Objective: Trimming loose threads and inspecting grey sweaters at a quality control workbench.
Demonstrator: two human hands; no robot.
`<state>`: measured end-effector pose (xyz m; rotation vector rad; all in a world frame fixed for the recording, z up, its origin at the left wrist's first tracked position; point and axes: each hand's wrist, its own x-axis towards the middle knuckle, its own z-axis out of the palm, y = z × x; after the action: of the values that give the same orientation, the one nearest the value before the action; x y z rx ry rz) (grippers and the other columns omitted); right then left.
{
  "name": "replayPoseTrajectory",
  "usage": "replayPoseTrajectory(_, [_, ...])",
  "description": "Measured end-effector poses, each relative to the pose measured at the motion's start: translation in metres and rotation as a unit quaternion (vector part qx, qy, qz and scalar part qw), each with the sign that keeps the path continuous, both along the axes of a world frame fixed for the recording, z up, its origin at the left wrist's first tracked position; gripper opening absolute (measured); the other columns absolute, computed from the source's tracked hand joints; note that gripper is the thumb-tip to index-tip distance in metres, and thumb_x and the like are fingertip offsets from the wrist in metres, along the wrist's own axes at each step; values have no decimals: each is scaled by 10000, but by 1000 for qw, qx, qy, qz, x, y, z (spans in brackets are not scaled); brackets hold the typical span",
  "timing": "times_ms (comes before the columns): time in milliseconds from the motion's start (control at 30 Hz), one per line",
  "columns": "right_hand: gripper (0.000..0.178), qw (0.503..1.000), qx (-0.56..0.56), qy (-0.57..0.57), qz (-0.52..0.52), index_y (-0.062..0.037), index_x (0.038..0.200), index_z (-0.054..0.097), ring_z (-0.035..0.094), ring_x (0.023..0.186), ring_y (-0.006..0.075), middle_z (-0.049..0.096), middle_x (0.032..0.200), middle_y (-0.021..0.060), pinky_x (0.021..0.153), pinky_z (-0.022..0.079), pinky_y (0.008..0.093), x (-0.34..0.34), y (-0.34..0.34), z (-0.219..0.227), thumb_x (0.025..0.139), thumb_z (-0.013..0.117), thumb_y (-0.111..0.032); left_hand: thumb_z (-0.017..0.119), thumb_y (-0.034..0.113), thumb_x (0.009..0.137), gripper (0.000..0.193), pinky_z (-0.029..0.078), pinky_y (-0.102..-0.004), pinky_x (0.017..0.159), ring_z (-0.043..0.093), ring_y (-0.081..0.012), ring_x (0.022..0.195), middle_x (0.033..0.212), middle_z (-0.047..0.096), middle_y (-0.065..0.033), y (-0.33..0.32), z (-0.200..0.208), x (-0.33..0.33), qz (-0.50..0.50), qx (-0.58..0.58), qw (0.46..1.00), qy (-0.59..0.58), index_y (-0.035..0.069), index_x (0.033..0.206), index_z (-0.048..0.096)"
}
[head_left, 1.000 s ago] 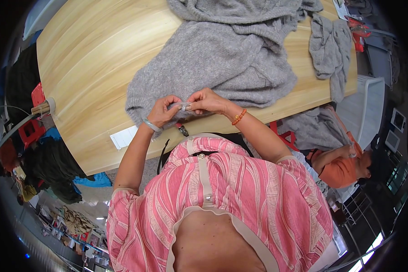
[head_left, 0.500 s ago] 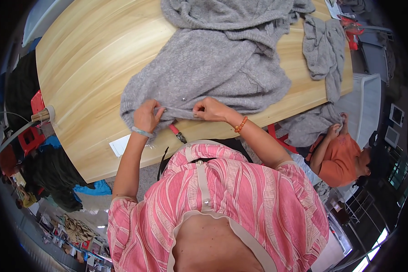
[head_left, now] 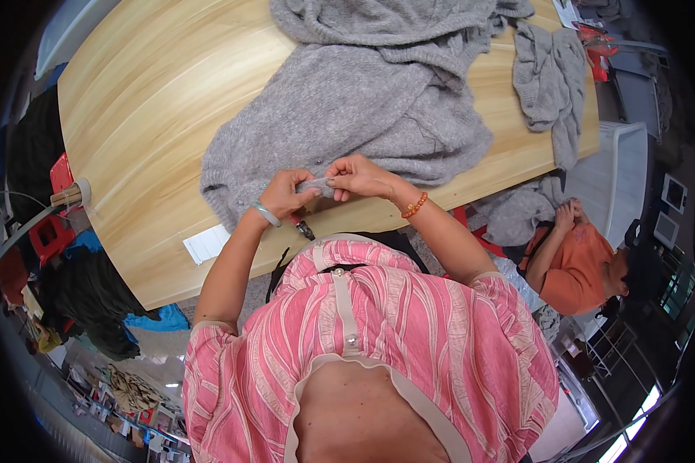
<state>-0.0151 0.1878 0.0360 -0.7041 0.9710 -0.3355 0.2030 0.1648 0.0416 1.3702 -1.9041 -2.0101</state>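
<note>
A grey knit cardigan lies spread on the wooden table, its near edge pulled up toward me. A small shiny button shows on it just beyond my hands. My left hand, with a pale bangle at the wrist, is closed on the cardigan's edge. Close beside it, my right hand, wearing an orange bead bracelet, pinches the same strip between thumb and fingers. The fabric is stretched slightly between both hands. Partly hidden below my left hand, a red and black tool lies at the table's front edge.
More grey knitwear is heaped at the far side of the table, and another grey piece lies right. A white paper is near the front edge. At right, a person in orange handles grey knit. Dark clothes hang at left.
My left hand has shifted right along the cardigan's edge, and the hands are now close together. The strip between them is lifted toward me.
</note>
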Motion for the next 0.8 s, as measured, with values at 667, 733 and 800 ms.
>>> replayPoseTrajectory(667, [127, 913, -342, 223, -24, 25, 836, 611, 587, 623, 230, 591, 699, 150, 575, 463, 337, 22, 18, 3, 770, 622, -83, 652, 160, 713, 211, 439, -350, 587, 555, -225, 603, 651, 577, -155, 8, 0, -5, 33, -26, 998, -49, -41, 765, 614])
replayPoseTrajectory(733, [137, 903, -372, 215, 11, 11, 847, 619, 591, 691, 299, 599, 726, 163, 630, 473, 377, 19, 17, -1, 746, 613, -82, 658, 172, 712, 225, 439, -352, 578, 556, -224, 599, 662, 583, -159, 8, -2, -5, 24, -45, 998, -43, -39, 783, 623])
replayPoseTrajectory(800, [158, 884, -411, 219, 42, -3, 857, 627, 595, 759, 369, 607, 754, 175, 684, 482, 418, 13, 14, -5, 722, 604, -81, 664, 183, 710, 240, 438, -354, 569, 556, -223, 595, 673, 589, -163, 7, -4, -7, 10, -76, 997, -26, -37, 802, 632])
